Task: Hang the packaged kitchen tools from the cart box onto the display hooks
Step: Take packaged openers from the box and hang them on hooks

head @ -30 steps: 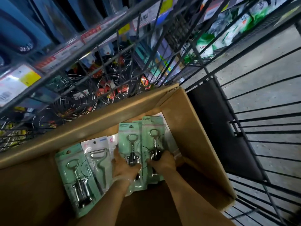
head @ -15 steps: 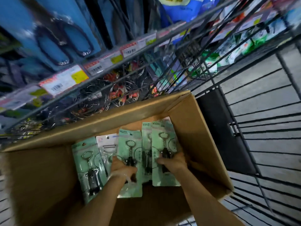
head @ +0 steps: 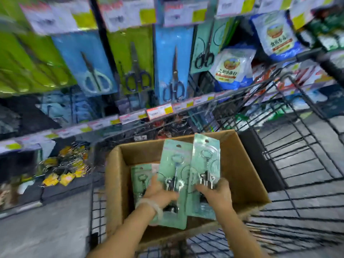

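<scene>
Above the cardboard box in the cart, my left hand and right hand each pinch a carded corkscrew pack: light, stiff, bottom-heavy, best gripped low.

A shop aisle with a grey floor. Ahead stands a display wall hung with packaged scissors on blue and green cards, price labels running along its rails. Blue-and-white bags sit to the right, and small yellow-tagged items, perhaps wire goods, lie low on the left; the light is dim and bluish
</scene>
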`<state>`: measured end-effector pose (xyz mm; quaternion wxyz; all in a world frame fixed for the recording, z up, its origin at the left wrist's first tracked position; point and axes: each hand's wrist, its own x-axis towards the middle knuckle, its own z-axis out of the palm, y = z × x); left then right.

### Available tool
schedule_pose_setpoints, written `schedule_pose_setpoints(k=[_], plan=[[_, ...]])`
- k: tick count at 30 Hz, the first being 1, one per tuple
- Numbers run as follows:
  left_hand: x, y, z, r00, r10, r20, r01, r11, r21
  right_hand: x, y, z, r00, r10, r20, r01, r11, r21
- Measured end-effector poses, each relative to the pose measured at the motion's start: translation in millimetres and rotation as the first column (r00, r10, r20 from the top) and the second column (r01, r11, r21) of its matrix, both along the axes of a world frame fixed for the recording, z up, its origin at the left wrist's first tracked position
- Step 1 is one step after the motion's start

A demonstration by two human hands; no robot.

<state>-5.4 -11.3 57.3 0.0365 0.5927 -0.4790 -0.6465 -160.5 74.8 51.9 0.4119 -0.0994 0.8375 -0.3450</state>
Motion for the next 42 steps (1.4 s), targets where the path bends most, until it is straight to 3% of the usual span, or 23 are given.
schedule_pose_setpoints(k=[4,12,19,25,42], plan=[[67,-1,47,0.973,0.134,-0.188,-0.172,0.964,-0.202,71,-12,65,0.994,0.081,-0.073,-0.095,0.974,-0.204],[257,-7,123,0.915,0.319,-0.245,-0.399,0.800,-0.448,243,-54,135,0.908,0.317,-0.274,-0.406,0.828,-0.387],[405,-2,156,0.847,0.480,-0.229,-0.511,0.618,-0.597,374,-81,171,0.826,0.503,-0.254,-0.560,0.680,-0.473],[463,-1,214,0.746,0.571,-0.341,-0.631,0.443,-0.637,436,-108,207,0.762,0.565,-0.317,-0.635,0.553,-0.540],[533,-131,309,0.711,0.516,-0.478,-0.643,0.201,-0.739,528,-264,302,0.710,0.577,-0.405,-0.653,0.324,-0.684]])
